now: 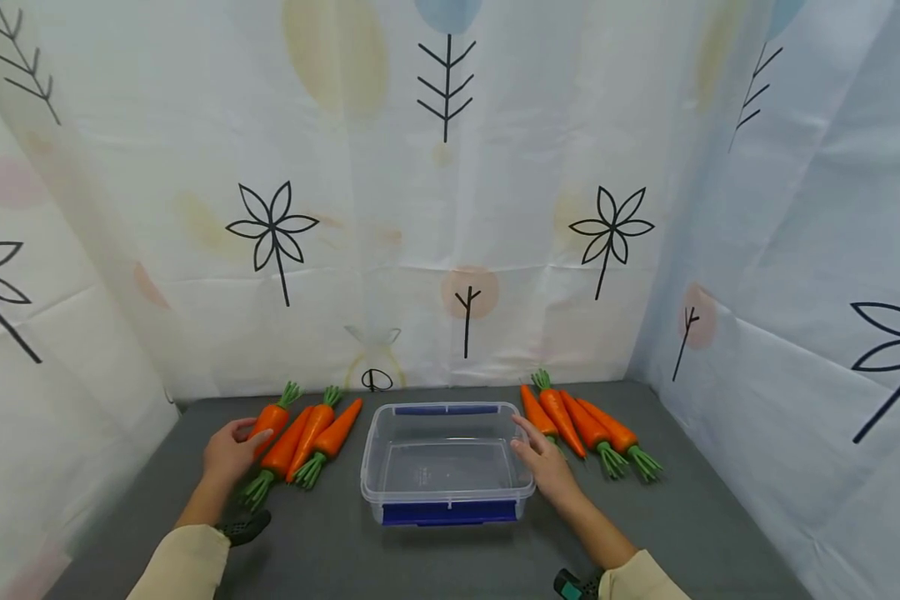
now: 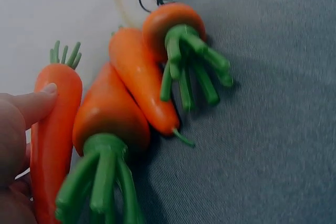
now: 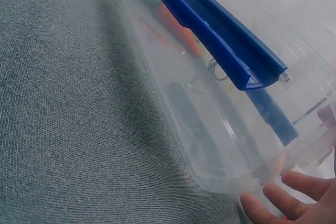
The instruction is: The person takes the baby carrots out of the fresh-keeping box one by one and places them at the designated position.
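In the head view my left hand (image 1: 228, 454) grips the leftmost carrot (image 1: 270, 423), which has its green stems toward the back wall. The left wrist view shows the thumb lying along this carrot (image 2: 55, 129), the other fingers partly hidden behind it. Several more orange carrots (image 1: 318, 433) lie close beside it. At the middle stands a clear plastic container (image 1: 447, 493) with blue clips and no lid on. My right hand (image 1: 551, 471) rests at its right side, relaxed fingers (image 3: 294, 203) against the outer wall and fingertips at the rim.
A second group of carrots (image 1: 588, 421) lies to the right of the container, just beyond my right hand. Patterned white cloth (image 1: 435, 208) hangs around the back and sides of the grey tabletop (image 1: 427, 567).
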### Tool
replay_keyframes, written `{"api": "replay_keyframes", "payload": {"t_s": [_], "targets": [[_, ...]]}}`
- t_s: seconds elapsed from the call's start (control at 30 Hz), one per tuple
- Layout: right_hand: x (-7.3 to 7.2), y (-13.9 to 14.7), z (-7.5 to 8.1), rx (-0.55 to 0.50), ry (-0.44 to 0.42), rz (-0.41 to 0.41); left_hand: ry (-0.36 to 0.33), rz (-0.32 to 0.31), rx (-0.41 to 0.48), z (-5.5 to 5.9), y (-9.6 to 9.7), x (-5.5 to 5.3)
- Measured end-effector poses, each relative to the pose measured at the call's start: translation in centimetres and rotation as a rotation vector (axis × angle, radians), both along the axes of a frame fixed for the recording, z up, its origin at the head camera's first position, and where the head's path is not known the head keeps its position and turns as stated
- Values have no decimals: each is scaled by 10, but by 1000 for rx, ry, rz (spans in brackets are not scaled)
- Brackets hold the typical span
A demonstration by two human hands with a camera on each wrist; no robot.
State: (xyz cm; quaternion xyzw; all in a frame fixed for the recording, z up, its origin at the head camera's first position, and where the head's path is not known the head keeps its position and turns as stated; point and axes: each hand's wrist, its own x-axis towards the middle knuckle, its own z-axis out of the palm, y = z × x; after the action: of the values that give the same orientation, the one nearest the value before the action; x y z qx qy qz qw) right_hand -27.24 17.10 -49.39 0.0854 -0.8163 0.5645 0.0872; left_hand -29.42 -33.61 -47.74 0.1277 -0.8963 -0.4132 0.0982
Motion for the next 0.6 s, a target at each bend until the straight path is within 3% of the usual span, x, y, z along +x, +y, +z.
{"api": "replay_keyframes", "payload": {"t_s": [0.33,0.6], "targets": [[-2,2,5,-4,-54,5,-99,14,15,-7,-4,-3],[-2,4,13,31,-109,72,-92,37,36,-17,-11,-4]]}}
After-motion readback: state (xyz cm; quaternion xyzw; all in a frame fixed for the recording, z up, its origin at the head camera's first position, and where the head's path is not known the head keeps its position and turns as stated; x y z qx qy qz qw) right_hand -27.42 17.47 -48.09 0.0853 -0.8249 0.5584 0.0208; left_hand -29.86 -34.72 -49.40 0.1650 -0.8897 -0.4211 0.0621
